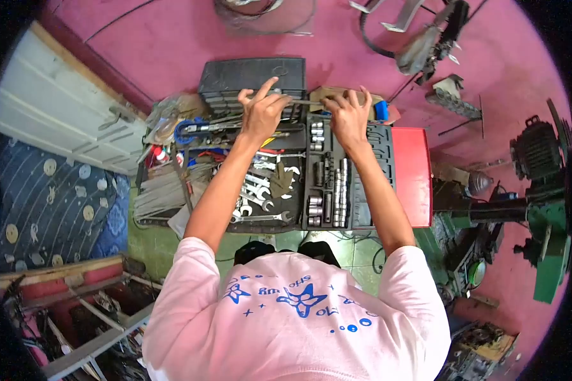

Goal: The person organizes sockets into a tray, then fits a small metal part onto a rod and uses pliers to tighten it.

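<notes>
Landmark: red case (414, 174). Rod (307, 102) spans between my two hands at the case's far edge, black box (225, 71) beyond and to its left. Can't tell how high I have it.

Left grip (262, 114): closed on the rod's left end, index finger lifted. Right grip (348, 117): pinched on the right end, outer fingers spread. Both tips hidden by fingers.

Handling, my judgement: thin, probably metal, so light and stiff; unlikely to break, but could roll or slip if oily. Best hold is a fingertip pinch near each end, middle left bare.

Sockets (343, 190) within the case; wrenches (260, 218) left of it.
</notes>
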Demonstrator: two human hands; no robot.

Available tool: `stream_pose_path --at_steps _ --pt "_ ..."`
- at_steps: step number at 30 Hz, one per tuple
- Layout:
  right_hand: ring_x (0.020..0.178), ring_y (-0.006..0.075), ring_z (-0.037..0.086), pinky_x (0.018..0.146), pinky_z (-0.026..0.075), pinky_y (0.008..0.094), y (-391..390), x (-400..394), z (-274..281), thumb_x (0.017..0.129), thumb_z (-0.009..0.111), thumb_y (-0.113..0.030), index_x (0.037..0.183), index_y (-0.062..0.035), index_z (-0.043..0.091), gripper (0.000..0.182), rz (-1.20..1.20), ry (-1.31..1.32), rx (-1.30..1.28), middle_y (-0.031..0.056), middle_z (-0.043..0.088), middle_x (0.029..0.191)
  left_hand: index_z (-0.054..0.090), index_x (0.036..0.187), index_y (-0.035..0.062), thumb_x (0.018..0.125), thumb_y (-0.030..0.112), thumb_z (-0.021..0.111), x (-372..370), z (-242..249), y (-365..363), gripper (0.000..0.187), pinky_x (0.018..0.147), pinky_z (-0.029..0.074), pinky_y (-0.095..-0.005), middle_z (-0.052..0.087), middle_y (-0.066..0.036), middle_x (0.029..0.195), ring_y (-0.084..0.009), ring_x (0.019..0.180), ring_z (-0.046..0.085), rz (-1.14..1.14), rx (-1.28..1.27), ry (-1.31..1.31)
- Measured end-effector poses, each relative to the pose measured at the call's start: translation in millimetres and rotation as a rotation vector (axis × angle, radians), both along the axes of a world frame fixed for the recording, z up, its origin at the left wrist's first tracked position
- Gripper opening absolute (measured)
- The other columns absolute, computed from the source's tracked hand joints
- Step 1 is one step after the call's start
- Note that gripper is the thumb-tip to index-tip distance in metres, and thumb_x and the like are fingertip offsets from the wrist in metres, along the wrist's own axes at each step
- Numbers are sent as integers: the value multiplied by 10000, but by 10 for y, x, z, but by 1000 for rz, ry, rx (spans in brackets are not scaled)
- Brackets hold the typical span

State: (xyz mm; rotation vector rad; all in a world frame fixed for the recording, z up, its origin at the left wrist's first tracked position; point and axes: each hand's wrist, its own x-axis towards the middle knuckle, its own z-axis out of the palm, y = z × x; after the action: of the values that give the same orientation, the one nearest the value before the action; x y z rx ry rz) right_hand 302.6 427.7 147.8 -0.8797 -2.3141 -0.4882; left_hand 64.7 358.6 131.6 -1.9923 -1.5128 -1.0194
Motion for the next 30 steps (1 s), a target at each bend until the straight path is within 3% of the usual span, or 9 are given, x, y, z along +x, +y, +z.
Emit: stream_pose_path --at_steps 1,3,8,11,13,17,23,26,30 --pt "1051 221 614 1150 287 622 19 32 -25 737 694 -93 999 -181 796 295 19 21 9 -3 726 903 807 979 226 812 80 757 32 27 28 227 942 287 -525 739 76 942 -157 1299 590 15 -23 25" --pt "1041 218 614 1148 292 617 21 82 -63 732 695 -95 986 -176 790 284 3 25 -7 1 727 876 805 973 225 813 82 759 99 44 16 221 945 285 -523 737 78 940 -152 1296 592 17 -48 52" --pt "1014 237 599 1125 315 596 -6 12 -105 651 744 -93 1010 -140 767 362 55 119 -26 4 685 901 803 949 241 803 80 765 63 132 33 220 962 266 -502 739 93 943 -141 1285 597 69 9 16" --pt "1002 242 592 1107 327 585 39 -31 327 639 739 -74 1013 -145 766 381 17 234 7 17 673 905 803 930 254 808 89 764 64 485 93 209 973 240 -486 748 102 954 -136 1265 611 122 34 22" --pt "993 247 588 1099 334 587 96 -5 686 615 743 -59 1026 -161 773 425 44 240 53 11 656 872 807 924 258 817 102 767 91 804 155 193 971 233 -489 757 110 965 -128 1260 616 87 182 5" --pt "1014 237 592 1137 306 606 160 170 949 628 754 -69 1038 -180 781 425 32 225 99 -10 674 893 814 976 256 829 94 772 201 1154 205 223 977 217 -458 769 108 956 -126 1260 626 67 205 64" --pt "1093 218 604 1175 263 610 125 643 1042 724 738 -90 1100 -217 792 400 -73 167 201 -60 735 1013 816 973 258 840 127 779 561 1316 416 190 972 211 -462 769 110 950 -122 1264 629 -59 201 106" --pt "1054 204 607 1176 260 611 67 961 1096 727 734 -94 1099 -222 801 399 -54 181 235 -62 730 953 811 956 264 826 92 740 851 1353 570 227 963 239 -504 756 112 972 -109 1289 597 -148 221 118" --pt "1009 196 616 1172 273 604 14 1481 1164 713 705 -50 1026 -181 808 355 -197 127 215 -29 706 880 808 967 247 826 75 706 1419 1423 768 245 955 245 -506 746 103 958 -116 1292 594 -298 223 142"
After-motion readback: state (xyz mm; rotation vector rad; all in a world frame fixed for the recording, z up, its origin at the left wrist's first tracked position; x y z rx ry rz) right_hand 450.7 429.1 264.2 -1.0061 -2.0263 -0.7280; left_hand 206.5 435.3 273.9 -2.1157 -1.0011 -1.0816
